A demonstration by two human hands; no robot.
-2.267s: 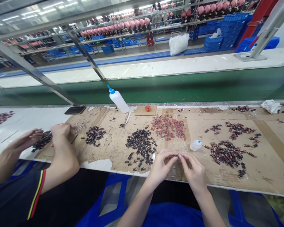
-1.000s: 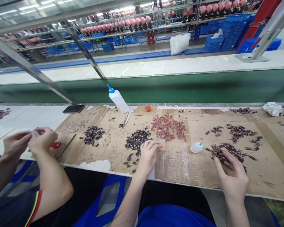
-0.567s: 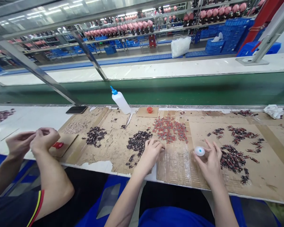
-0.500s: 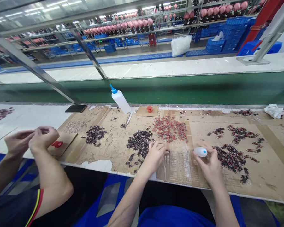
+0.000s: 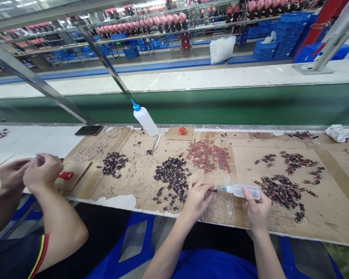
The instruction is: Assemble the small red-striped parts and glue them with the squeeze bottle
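My right hand (image 5: 258, 207) is closed around a small translucent squeeze bottle (image 5: 237, 190), tilted level, its thin blue nozzle pointing left. The nozzle tip is at a small dark part (image 5: 215, 190) pinched in the fingertips of my left hand (image 5: 197, 198). Whether tip and part touch, I cannot tell. Left of that hand lies a heap of small black parts (image 5: 172, 176). Beyond both hands is a spread of thin red pieces (image 5: 207, 154). To the right of the bottle, a pile of black-and-red pieces (image 5: 280, 192) rests on the cardboard (image 5: 244, 155).
At left, a co-worker's hands (image 5: 40, 170) are held together above a red object (image 5: 66, 175). A large white bottle with blue nozzle (image 5: 145, 121) leans at the back, near a phone (image 5: 88, 130) and small red cup (image 5: 182, 131). Crumpled tissue (image 5: 337, 133) lies far right.
The small bottle has swung from pointing up towards me to lying level, nozzle leftward, and has moved left towards my left hand. My left hand has shifted slightly right and nearer me.
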